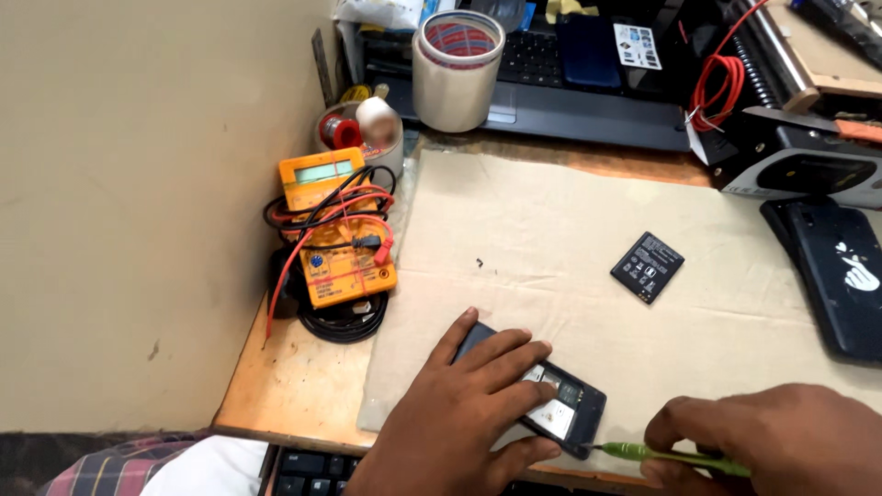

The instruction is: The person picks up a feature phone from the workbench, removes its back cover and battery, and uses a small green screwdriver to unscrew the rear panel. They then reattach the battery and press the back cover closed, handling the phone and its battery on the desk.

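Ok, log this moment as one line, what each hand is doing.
left hand: pressed flat on opened phone | right hand: holds green screwdriver, tip at phone's lower corner | battery: loose on cardboard mat

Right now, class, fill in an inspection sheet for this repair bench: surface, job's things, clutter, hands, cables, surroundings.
Surface: cardboard sheet over a wooden bench.
Job's things: opened phone with back off; green screwdriver tip at its lower corner; loose battery apart on the cardboard.
Clutter: tape roll, solder spool, black phone cover.
Hands: left hand presses the phone flat; right hand has its grip on the screwdriver.
Cables: red and black leads wrapped round the orange multimeter; red wire coil.
Surroundings: beige wall at left, laptop behind.
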The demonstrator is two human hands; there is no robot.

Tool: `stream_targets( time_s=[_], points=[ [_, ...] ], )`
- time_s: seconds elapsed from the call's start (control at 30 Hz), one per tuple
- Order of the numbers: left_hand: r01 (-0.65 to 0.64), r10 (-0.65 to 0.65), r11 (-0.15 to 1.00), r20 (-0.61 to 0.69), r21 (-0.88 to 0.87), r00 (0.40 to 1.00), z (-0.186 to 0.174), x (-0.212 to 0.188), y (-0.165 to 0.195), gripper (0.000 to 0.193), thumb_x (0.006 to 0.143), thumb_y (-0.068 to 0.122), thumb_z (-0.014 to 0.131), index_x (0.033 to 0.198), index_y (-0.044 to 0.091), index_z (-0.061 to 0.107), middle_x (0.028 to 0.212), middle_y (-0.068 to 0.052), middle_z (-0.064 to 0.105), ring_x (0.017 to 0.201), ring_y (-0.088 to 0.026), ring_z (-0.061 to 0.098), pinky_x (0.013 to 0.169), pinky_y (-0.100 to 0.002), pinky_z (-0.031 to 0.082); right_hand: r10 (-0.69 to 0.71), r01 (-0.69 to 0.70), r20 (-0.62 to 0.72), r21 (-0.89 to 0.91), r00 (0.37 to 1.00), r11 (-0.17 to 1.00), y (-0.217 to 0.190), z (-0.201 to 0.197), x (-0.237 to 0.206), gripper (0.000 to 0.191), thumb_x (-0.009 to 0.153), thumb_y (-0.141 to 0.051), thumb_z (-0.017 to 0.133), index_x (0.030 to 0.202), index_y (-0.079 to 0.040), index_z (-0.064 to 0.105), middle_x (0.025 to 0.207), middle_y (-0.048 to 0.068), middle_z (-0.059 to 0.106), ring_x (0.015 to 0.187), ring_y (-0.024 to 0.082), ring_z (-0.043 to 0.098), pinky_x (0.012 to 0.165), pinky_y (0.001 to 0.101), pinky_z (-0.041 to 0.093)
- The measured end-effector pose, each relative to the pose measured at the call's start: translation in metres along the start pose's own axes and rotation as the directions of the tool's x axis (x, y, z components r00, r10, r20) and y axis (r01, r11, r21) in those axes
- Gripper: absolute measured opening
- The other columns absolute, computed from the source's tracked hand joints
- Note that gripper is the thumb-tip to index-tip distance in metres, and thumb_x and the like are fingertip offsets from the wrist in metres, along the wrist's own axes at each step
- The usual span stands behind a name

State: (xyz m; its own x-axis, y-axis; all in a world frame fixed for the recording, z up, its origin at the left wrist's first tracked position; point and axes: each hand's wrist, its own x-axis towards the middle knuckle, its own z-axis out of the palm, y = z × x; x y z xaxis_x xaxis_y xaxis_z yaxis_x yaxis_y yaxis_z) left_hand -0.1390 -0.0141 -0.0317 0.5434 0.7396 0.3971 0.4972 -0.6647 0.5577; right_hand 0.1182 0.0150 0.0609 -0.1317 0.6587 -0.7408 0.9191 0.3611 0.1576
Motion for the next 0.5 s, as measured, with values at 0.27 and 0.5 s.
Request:
stream_targets(
  time_s=[0.27, 0.5],
  points=[
    [0.018, -0.018, 1.000, 0.017, -0.012, 1.000, -0.006, -0.007, -0.002, 0.037, 0.085, 0.036, 0.078, 0.110, 0.009, 0.072, 0.136, -0.014, 0.063, 0.142, -0.030, 0.047, 0.124, -0.061, 0.019, 0.081, -0.082, 0.055, 0.032, 0.995, 0.996, -0.027, -0.018, -0.004, 0.037, 0.089, -0.064, 0.059, 0.108, -0.037, 0.075, 0.077, -0.008, 0.081, 0.075, 0.009, 0.083, 0.075, 0.0260, 0.066],
    [0.005, -0.006, 0.999, -0.031, -0.034, 1.000, -0.010, -0.018, -0.007, 0.039, 0.084, 0.036, 0.078, 0.110, 0.009, 0.072, 0.136, -0.014, 0.062, 0.140, -0.029, 0.049, 0.124, -0.061, 0.022, 0.197, -0.182, 0.110, -0.133, 0.974, 0.974, -0.064, -0.037, -0.008, 0.040, 0.095, -0.065, 0.056, 0.094, -0.031, 0.078, 0.072, -0.005, 0.077, 0.074, 0.011, 0.080, 0.074, 0.0281, 0.064]
  ],
)
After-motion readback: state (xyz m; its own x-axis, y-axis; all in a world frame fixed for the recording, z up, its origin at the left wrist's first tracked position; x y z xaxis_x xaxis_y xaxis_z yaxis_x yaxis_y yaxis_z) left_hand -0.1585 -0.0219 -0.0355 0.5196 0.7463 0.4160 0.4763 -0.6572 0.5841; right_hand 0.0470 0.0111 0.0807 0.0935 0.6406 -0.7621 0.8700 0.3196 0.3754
